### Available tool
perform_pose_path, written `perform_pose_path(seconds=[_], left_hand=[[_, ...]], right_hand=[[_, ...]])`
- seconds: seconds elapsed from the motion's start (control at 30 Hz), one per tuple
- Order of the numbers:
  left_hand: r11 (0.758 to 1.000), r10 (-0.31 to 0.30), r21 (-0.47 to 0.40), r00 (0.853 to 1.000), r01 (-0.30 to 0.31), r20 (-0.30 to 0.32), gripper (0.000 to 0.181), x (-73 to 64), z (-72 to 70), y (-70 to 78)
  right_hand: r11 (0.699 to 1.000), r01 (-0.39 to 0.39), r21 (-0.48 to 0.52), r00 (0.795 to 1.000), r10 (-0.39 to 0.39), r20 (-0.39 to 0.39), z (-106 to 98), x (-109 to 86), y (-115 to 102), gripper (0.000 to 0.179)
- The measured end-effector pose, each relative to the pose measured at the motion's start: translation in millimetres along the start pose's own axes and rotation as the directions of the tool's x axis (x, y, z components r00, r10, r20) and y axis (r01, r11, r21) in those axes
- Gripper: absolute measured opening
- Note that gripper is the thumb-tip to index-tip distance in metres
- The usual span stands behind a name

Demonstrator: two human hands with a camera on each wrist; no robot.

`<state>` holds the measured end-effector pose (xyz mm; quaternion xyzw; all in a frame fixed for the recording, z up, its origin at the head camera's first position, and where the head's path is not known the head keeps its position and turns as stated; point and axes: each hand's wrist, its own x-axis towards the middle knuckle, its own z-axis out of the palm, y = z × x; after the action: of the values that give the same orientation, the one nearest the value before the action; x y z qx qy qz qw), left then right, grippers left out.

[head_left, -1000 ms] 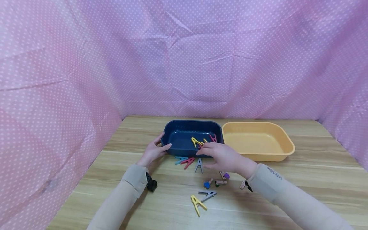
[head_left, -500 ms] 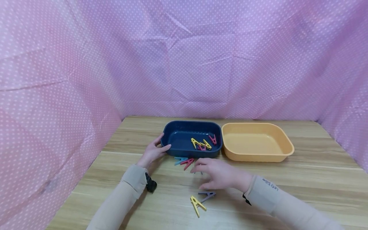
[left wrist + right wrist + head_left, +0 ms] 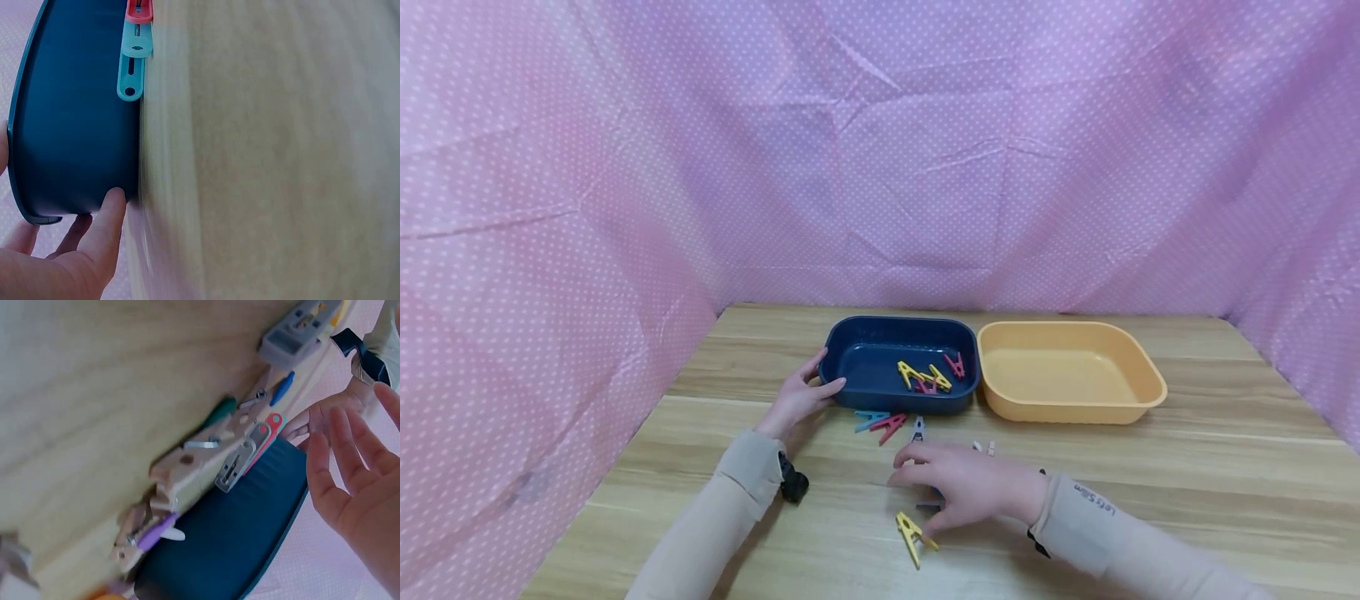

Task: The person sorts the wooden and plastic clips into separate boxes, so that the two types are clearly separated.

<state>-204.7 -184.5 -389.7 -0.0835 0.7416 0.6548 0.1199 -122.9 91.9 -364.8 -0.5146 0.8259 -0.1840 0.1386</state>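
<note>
R hand [image 3: 966, 482], fingers loose, now nearer yellow peg [image 3: 909, 532]; L hand [image 3: 796, 403] grips navy tub [image 3: 887, 402].

A: Any legible text? Log it.
B: One marking: small dark lettering [image 3: 1093, 500] on the pale sleeve [image 3: 1138, 550] of the right arm, close to the cuff, head view.
A: Reading?
B: "Let's Slim". Apostrophe uncertain at this size.
A: Orientation?
B: Upside down as seen by the head camera, the line slanting along the forearm.
</note>
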Motion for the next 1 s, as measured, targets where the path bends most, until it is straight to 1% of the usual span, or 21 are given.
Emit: perform_pose_path(seconds=[0.07,0.17,0.33,0.5,0.8,1.0], left_hand=[[1.000,0.001,0.001,1.000,-0.001,-0.002,0.075,0.0,-0.1,-0.5],[1.000,0.000,0.014,1.000,0.000,-0.016,0.075,-0.6,0.2,-1.9],[1.000,-0.004,0.024,1.000,0.005,-0.027,0.075,-1.1,0.3,-3.0],[1.000,0.011,0.017,1.000,-0.011,-0.013,0.075,-0.4,0.2,-3.1],[0.999,0.013,0.032,1.000,-0.012,-0.015,0.075,-0.4,0.6,-4.5],[1.000,0.011,0.013,1.000,-0.011,-0.016,0.075,0.5,0.6,-4.1]], right_hand=[[1.000,0.011,-0.004,1.000,-0.011,0.011,3.1,-0.1,0.3,0.058],[0.999,0.040,-0.015,0.999,-0.040,0.006,8.3,-0.3,1.6,0.059],[0.999,0.043,-0.018,0.999,-0.043,0.014,14.3,-0.3,1.8,0.058],[0.998,0.058,-0.039,0.998,-0.057,0.025,17.3,-0.6,2.3,0.057],[0.998,0.054,-0.011,0.996,-0.054,0.066,21.3,-0.9,2.9,0.056],[0.998,0.054,-0.019,0.995,-0.052,0.086,22.9,0.9,2.9,0.052]])
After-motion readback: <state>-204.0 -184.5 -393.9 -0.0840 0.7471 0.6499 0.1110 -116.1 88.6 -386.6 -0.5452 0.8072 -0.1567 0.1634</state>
